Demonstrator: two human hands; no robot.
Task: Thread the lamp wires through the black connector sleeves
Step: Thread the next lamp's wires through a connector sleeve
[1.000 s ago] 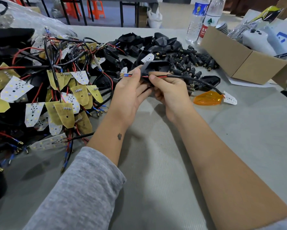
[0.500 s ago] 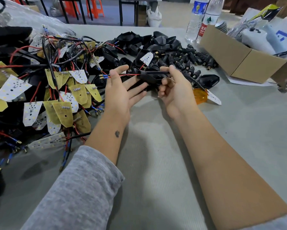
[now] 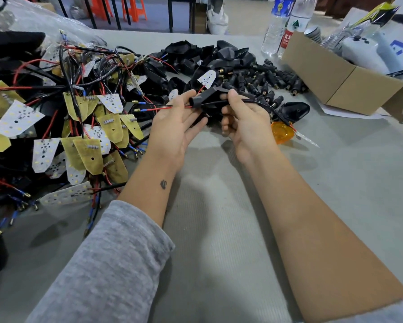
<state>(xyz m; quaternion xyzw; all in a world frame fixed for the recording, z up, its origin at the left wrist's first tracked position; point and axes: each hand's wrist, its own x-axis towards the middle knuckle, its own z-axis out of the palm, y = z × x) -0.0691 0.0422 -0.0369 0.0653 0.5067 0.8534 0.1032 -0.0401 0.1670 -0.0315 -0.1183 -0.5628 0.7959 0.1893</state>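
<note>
Black connector sleeve [image 3: 201, 99], matte, held above table [image 3: 219, 229]; red wires [image 3: 168, 108] emerge leftward. Gripped by curled right hand [image 3: 247, 122]; left hand [image 3: 175, 127] lies open beneath. White items seen in cardboard box [image 3: 340, 82].

The part of the sleeve [image 3: 205, 99] below the wires [image 3: 172, 107] is hidden behind the left hand [image 3: 175, 127] and right hand [image 3: 247, 122]. Whether the wires pass fully through the sleeve cannot be told. Left of the sleeve, the board pile [image 3: 56, 127] is cut off by the edge. Right of it, the box [image 3: 340, 82] contents are cropped and blurred.
</note>
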